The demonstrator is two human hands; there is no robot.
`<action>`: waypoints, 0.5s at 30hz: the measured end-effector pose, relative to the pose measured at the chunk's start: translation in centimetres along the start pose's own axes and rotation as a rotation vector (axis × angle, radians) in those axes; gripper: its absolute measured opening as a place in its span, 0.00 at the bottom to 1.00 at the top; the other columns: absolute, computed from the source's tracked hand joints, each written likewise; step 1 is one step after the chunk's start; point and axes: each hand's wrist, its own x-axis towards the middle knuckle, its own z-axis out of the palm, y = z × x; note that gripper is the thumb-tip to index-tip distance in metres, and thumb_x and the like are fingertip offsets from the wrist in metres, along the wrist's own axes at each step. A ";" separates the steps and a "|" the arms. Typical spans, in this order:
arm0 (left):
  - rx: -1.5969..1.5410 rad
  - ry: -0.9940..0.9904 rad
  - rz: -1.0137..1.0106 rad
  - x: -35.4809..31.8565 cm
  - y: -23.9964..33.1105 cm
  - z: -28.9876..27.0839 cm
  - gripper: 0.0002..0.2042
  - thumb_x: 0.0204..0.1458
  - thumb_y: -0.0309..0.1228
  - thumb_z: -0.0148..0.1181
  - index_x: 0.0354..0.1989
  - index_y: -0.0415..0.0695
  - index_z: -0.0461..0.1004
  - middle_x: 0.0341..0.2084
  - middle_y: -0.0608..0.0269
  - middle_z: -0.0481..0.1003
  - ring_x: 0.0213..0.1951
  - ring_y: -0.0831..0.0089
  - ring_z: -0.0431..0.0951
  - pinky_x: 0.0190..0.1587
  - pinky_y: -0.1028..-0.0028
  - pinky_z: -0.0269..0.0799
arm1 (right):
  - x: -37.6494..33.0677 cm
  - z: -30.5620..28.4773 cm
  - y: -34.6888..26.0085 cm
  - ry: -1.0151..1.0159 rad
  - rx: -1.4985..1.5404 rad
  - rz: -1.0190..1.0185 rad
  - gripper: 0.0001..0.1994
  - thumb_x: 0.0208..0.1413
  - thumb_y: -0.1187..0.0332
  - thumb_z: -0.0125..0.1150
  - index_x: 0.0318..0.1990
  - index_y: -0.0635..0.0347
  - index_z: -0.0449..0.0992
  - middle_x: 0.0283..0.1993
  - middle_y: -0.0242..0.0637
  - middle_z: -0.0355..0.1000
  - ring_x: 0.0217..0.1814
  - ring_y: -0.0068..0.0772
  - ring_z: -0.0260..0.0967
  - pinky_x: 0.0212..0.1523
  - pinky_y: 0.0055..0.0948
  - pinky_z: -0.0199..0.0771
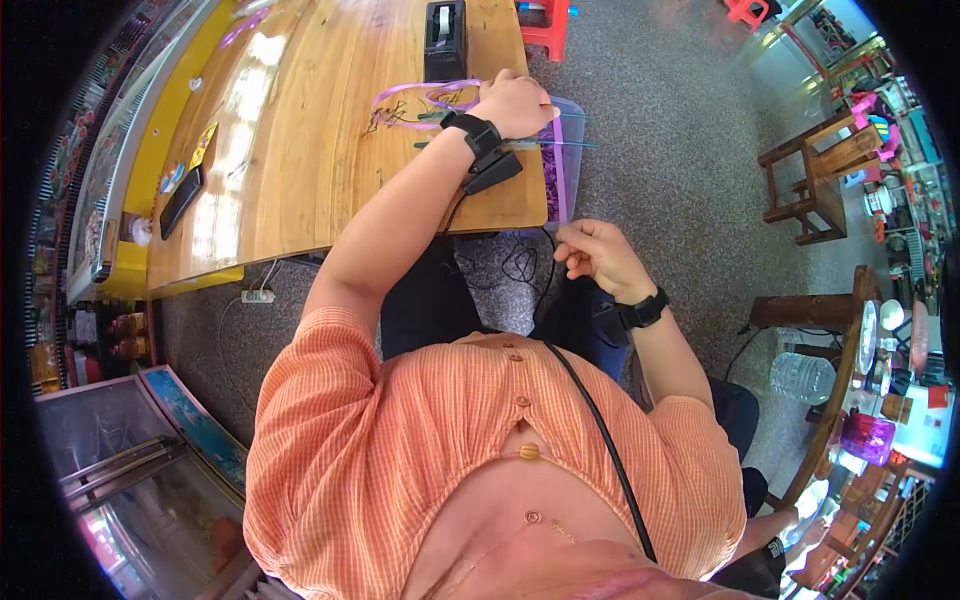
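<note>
My left hand (514,103) lies palm down at the right edge of the wooden table (330,110), its fingers curled and partly hidden. A thin green stick (575,115) passes under it and pokes out past the edge. Just below, a second green stick (565,144) lies across the edge. Loops of purple ribbon (392,97) and dark thin scraps (388,118) lie left of the hand. Beside the table, a clear plastic tub (576,165) holds purple material. My right hand (600,262) hovers near the tub's lower end, fingers bent into a pinch; anything between them is too small to make out.
A black tape dispenser (445,42) stands beyond my left hand. A phone (182,201) and a yellow card (204,146) lie at the table's left. Black cable (520,262) hangs below the edge. A red stool (546,38) and wooden chair (815,170) stand right.
</note>
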 end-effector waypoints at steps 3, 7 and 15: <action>0.011 -0.035 -0.003 0.3 -0.1 0.0 0.17 0.56 0.48 0.54 0.41 0.52 0.84 0.52 0.65 0.77 0.59 0.47 0.65 0.62 0.49 0.61 | -0.7 0.1 -0.8 -0.005 -0.040 -0.025 0.12 0.62 0.62 0.61 0.40 0.64 0.76 0.31 0.34 0.77 0.24 0.18 0.72 0.26 0.19 0.77; 0.007 -0.034 -0.014 0.2 0.6 -0.3 0.17 0.56 0.48 0.54 0.42 0.52 0.84 0.51 0.64 0.77 0.60 0.46 0.65 0.62 0.49 0.61 | -2.1 1.1 -4.6 -0.085 -0.172 -0.085 0.13 0.63 0.60 0.60 0.39 0.63 0.76 0.29 0.35 0.76 0.24 0.18 0.71 0.25 0.19 0.76; -0.071 0.063 0.183 1.6 -2.7 1.3 0.15 0.54 0.43 0.54 0.39 0.50 0.83 0.41 0.55 0.80 0.49 0.49 0.76 0.53 0.55 0.70 | 3.1 2.1 -15.7 -0.006 -0.390 -0.441 0.14 0.61 0.58 0.63 0.39 0.62 0.77 0.29 0.29 0.76 0.24 0.15 0.69 0.25 0.15 0.72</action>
